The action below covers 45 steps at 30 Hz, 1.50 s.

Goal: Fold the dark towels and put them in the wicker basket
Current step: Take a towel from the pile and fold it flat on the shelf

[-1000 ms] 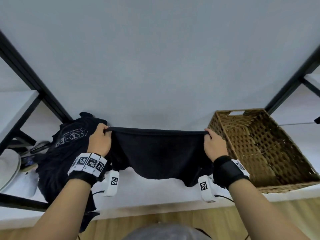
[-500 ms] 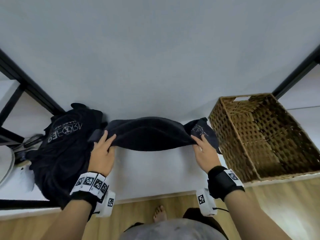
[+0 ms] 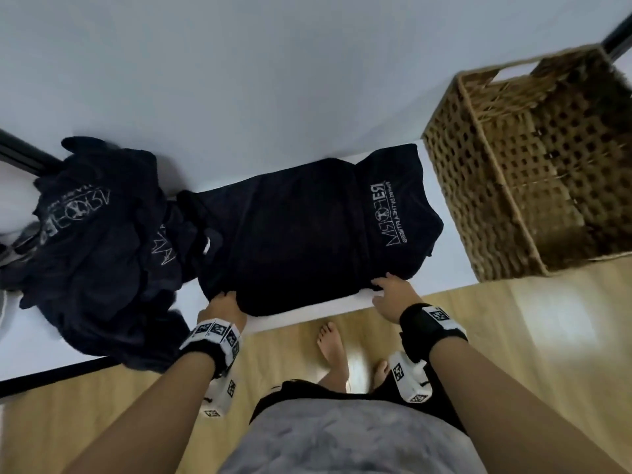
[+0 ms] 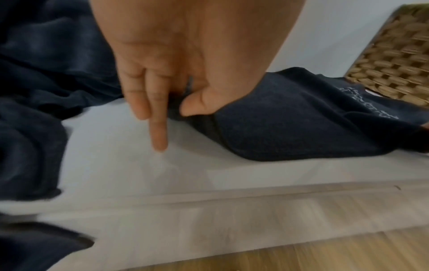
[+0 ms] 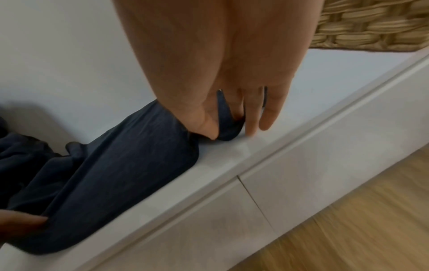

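Note:
A dark towel [image 3: 307, 230] with white lettering lies spread on the white surface [image 3: 219, 63], folded over itself. My left hand [image 3: 222, 304] pinches its near left corner [image 4: 202, 117] between thumb and fingers, two other fingers pointing down. My right hand [image 3: 393, 292] pinches the near right corner [image 5: 227, 128] at the surface's front edge. A heap of other dark towels [image 3: 92, 234] sits to the left. The wicker basket [image 3: 533, 159] stands on the right, with no towel visible inside.
The white surface's front edge [image 5: 278, 155] runs just under my hands, with wooden floor [image 3: 530, 336] and my bare feet [image 3: 330, 343] below. A black frame bar [image 3: 24, 159] crosses at far left, behind the heap.
The towel went from hanging stretched between my raised hands to lying on the surface. Both hands came back to the near edge, and each now pinches a near corner.

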Tool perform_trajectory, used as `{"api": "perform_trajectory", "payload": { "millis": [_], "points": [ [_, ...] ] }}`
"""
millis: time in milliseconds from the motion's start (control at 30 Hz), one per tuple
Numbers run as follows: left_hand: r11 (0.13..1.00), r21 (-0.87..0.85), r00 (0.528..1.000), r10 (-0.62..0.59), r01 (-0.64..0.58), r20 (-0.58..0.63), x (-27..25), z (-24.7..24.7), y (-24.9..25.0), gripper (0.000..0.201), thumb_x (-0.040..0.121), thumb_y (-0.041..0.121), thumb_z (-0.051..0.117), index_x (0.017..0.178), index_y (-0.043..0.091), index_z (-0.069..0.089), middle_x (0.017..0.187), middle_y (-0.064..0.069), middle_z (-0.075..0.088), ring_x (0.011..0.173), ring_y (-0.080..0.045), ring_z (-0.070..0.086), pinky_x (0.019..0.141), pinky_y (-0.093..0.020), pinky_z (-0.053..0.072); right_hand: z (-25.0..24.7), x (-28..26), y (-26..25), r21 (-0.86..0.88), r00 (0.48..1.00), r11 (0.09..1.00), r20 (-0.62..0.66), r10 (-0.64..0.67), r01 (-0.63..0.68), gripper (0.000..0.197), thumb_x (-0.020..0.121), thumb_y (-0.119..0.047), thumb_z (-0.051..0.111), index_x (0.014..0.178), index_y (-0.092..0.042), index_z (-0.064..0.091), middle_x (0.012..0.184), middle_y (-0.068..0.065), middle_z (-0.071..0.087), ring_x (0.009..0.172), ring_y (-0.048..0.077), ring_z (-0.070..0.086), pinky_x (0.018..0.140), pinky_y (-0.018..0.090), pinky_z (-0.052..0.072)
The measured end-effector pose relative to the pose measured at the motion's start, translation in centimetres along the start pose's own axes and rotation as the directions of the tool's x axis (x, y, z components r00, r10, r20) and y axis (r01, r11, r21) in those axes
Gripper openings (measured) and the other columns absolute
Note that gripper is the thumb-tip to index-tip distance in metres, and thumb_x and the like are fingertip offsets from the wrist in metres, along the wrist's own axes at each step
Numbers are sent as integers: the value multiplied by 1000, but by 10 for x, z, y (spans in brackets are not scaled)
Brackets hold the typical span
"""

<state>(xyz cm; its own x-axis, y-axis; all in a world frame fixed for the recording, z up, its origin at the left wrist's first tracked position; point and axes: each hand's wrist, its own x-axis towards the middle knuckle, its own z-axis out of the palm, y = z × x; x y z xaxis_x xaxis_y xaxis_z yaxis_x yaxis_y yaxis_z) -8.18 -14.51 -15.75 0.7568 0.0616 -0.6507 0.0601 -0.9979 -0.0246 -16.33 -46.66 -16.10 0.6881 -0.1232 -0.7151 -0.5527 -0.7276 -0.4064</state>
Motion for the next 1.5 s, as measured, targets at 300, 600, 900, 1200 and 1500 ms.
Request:
{"api": "perform_trajectory", "payload": {
  "millis": [300, 600, 900, 1200, 1500],
  "points": [
    [883, 83, 870, 469, -462, -152, 41, -39, 137, 35, 90, 13, 52, 125, 14, 58, 127, -8, 51, 107, -28, 56, 83, -37, 49, -30, 16, 29, 181, 974, 981, -199, 112, -75, 66, 92, -9, 52, 152, -14, 26, 162, 8, 10, 141, 29, 33, 113, 33, 33],
    [732, 350, 802, 586, -584, 114, 83, -29, 209, 79, 88, 47, 64, 151, 29, 20, 154, -9, 19, 128, -30, 39, 96, -42, 48, 3, -11, 64, 315, 904, 914, -257, 341, -255, 51, 91, -16, 51, 140, -12, 37, 136, 7, 41, 108, 27, 57, 83, 31, 46],
    [642, 532, 775, 630, -551, 42, 79, -41, 233, 54, 92, 53, 53, 132, 17, 45, 129, -11, 43, 109, -28, 53, 88, -38, 46, -14, 18, 91, 938, 723, 318, -123, 680, -139, 55, 88, -34, 69, 132, -16, 44, 114, 9, 66, 102, 27, 64, 89, 38, 51],
    [357, 439, 498, 825, -825, 265, 102, -41, 340, 96, 86, 10, 70, 154, 40, 10, 163, 3, -13, 151, -22, -1, 112, -47, 36, -21, 27, 99, 917, 841, 399, -225, 492, 12, 24, 70, -27, 73, 52, -29, 58, 52, -17, 59, 48, -3, 54, 47, 8, 39],
    [392, 622, 691, 629, -678, 356, 112, -45, 371, 125, 72, 27, 85, 151, 43, -11, 160, -3, -25, 149, -34, -10, 113, -59, 26, -21, 12, 97, 960, 835, 195, -273, 477, 203, 48, 72, -6, 75, 47, -23, 38, 59, 2, 39, 60, 18, 42, 61, 29, 37]
  ]
}}
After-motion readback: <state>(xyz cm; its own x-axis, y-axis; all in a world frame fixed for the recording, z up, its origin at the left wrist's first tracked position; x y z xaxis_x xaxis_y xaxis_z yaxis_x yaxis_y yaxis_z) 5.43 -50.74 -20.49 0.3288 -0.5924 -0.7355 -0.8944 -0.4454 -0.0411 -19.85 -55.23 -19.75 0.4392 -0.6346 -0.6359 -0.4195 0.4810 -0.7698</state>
